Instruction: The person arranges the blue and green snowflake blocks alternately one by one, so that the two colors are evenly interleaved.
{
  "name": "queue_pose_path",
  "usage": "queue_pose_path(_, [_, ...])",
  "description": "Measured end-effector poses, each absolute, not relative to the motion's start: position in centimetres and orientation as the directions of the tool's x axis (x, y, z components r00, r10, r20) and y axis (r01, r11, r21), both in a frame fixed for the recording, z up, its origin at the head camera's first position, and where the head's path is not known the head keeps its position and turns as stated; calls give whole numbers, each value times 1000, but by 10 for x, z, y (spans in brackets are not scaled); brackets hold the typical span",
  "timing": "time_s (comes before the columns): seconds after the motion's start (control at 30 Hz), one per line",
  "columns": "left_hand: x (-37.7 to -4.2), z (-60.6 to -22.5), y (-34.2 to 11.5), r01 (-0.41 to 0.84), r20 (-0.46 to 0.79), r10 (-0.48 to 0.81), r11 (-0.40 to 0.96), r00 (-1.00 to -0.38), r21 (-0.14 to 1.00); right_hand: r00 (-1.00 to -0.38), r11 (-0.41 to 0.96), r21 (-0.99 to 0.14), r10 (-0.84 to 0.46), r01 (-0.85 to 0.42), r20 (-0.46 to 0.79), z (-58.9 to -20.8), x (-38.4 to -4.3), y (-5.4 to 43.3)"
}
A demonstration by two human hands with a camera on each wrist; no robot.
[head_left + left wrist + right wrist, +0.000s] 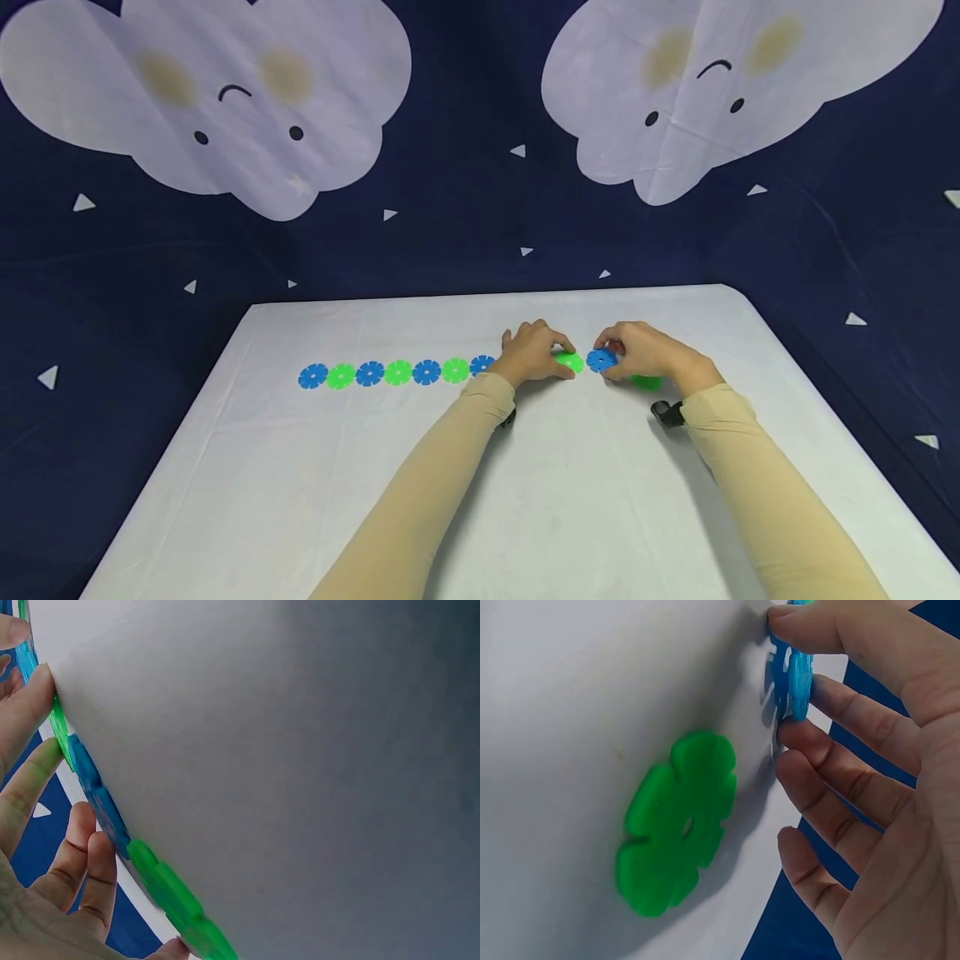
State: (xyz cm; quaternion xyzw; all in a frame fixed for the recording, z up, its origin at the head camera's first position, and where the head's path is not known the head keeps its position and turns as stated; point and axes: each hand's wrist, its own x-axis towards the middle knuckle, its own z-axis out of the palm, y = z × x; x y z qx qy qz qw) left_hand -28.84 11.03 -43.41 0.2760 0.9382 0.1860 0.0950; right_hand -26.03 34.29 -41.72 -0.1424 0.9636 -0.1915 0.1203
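Observation:
My left hand [532, 352] pinches a green flower-shaped plastic disc [570, 362] between thumb and index finger. In the left wrist view that green disc [60, 729] lies next to a blue disc [99, 795]. Just to the right, my right hand [648, 352] holds a blue notched disc [600, 360] by its edges. The right wrist view has this blue disc [800, 682] slightly tilted, its shadow on the cloth beside it. Another green disc [679, 825] lies under the right hand, partly hidden in the head view.
A row of alternating blue and green discs [398, 372] extends left from my left hand on the white-covered table [300, 483]. Behind the table hangs a dark blue cloth [465, 233] with clouds. Black wrist devices [666, 413] sit below the sleeves.

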Motion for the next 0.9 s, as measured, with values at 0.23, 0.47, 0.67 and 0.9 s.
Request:
queue_pose_path(0.23, [-289, -434, 110, 488, -67, 555, 777, -829, 397, -929, 885, -418, -312, -208, -199, -416, -261, 338])
queue_pose_path(0.47, [-288, -433, 109, 492, -71, 562, 773, -824, 401, -929, 890, -411, -304, -198, -210, -414, -260, 336])
queue_pose_path(0.67, [-287, -432, 109, 494, -78, 567, 771, -820, 403, -931, 900, -391, -294, -193, -218, -414, -260, 335])
queue_pose_path(0.9, [-288, -431, 109, 493, -85, 569, 769, -818, 406, -931, 907, -377, -289, -191, -224, -412, -260, 336])
